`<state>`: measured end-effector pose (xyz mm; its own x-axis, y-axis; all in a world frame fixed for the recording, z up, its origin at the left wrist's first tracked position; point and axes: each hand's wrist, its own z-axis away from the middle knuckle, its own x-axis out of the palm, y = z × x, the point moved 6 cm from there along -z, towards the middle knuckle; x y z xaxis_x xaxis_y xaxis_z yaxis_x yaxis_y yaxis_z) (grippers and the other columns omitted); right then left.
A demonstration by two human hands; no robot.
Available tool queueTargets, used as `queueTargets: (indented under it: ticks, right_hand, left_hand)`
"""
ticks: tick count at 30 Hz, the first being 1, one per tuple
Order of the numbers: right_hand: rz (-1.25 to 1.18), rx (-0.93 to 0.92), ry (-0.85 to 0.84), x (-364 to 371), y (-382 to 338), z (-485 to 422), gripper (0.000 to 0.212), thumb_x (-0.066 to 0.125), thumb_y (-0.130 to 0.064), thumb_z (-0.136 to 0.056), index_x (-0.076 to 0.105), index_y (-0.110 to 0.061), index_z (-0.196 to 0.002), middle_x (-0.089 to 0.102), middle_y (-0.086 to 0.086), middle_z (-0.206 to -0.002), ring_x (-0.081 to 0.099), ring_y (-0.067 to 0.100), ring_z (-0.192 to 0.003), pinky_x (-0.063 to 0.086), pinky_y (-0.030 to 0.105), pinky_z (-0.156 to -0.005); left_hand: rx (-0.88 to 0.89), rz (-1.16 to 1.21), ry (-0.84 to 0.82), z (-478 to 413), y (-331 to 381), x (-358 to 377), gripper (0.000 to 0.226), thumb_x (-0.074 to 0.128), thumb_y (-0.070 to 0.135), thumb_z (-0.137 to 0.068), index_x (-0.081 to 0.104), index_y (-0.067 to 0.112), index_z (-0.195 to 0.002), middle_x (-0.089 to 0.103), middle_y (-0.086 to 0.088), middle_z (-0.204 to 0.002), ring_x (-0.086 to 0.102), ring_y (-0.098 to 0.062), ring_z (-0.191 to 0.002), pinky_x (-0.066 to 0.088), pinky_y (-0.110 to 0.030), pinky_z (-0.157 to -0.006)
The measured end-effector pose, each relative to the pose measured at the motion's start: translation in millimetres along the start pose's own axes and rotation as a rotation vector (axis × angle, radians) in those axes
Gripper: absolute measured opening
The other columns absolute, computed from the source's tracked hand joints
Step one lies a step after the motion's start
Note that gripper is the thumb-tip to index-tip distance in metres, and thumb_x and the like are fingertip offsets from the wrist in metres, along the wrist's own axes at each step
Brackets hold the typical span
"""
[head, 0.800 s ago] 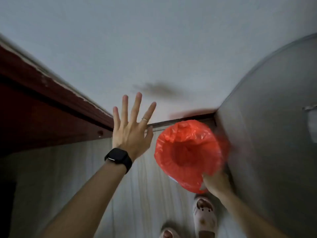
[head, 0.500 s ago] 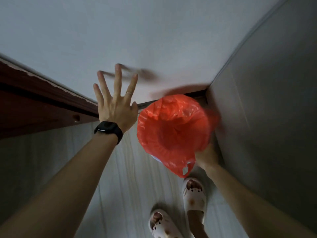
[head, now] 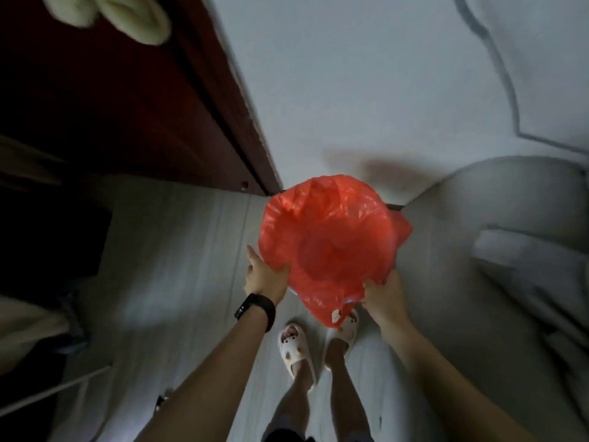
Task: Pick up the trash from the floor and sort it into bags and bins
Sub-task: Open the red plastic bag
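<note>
The red bag (head: 325,237) gapes mouth-up between both hands, the right hand (head: 384,296) pinching its near rim, the left hand (head: 266,279) seemingly gripping the opposite side.

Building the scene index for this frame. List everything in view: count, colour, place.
red plastic bag: 1, red, centre, mouth open toward the camera
wooden panel: 1, dark red, upper left
fluffy item: 1, cream, top left, kind unclear
wall: 1, white, top centre
upholstered furniture: 1, grey, right
floor: 1, pale wood-look, centre left
slippers: 2, white with small patterns, on the feet, bottom centre
smartwatch: 1, black, left wrist
left hand: 1, holds the bag's near left edge
right hand: 1, fingers curled on the bag's near right edge
</note>
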<state>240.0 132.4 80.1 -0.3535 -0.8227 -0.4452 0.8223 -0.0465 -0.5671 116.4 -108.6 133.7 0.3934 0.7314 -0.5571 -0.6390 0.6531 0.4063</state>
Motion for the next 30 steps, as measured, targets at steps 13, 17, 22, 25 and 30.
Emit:
queueTargets:
  ticks: [13, 17, 22, 25, 30]
  right_hand:
    - [0.109, -0.312, -0.378, 44, -167, 243, 0.024, 0.071, -0.022, -0.09, 0.056, -0.006, -0.101, 0.071, 0.013, -0.081, 0.066, 0.024, -0.061, 0.054, 0.035, -0.057]
    - [0.241, -0.391, -0.556, 90, -164, 293, 0.021, 0.07, -0.018, -0.088, 0.057, -0.004, -0.097, 0.071, 0.019, -0.082, 0.064, 0.025, -0.059, 0.055, 0.038, -0.059]
    - [0.427, -0.54, -0.76, 145, -140, 373, 0.027, 0.07, -0.023, -0.083, 0.059, -0.005, -0.1, 0.071, 0.016, -0.083, 0.066, 0.023, -0.058, 0.052, 0.032, -0.055]
    - [0.496, -0.628, -0.848, 166, -117, 426, 0.027, 0.068, -0.021, -0.084, 0.057, -0.005, -0.102, 0.071, 0.015, -0.084, 0.066, 0.023, -0.059, 0.05, 0.03, -0.054]
    - [0.643, -0.797, -0.964, 183, -58, 530, 0.027, 0.069, -0.022, -0.088, 0.051, -0.011, -0.104, 0.069, 0.008, -0.088, 0.07, 0.022, -0.066, 0.055, 0.035, -0.058]
  left_hand:
    - [-0.005, 1.108, 0.325, 221, -123, -223, 0.029, 0.071, 0.011, -0.088, 0.064, 0.004, -0.116, 0.075, -0.011, -0.096, 0.074, -0.025, -0.084, 0.061, -0.036, -0.07]
    - [-0.093, 1.045, 0.679, 280, -202, -248, 0.065, 0.067, 0.011, -0.09, 0.033, 0.034, -0.141, 0.072, -0.004, -0.102, 0.071, -0.014, -0.081, 0.058, -0.03, -0.073]
    - [-0.3, 0.18, 0.941, 350, -266, -260, 0.059, 0.059, 0.034, -0.086, 0.039, 0.043, -0.141, 0.025, -0.005, -0.151, 0.029, -0.026, -0.135, 0.031, -0.039, -0.11]
    - [-0.255, 0.523, 0.978, 384, -310, -256, 0.029, 0.051, 0.013, -0.086, 0.065, 0.026, -0.107, 0.066, -0.003, -0.114, 0.059, -0.026, -0.105, 0.049, -0.029, -0.083]
    - [-0.303, 1.278, 1.054, 474, -409, -234, 0.025, 0.042, 0.025, -0.079, 0.058, 0.015, -0.064, 0.062, 0.0, -0.066, 0.053, -0.024, -0.069, 0.048, -0.033, -0.06]
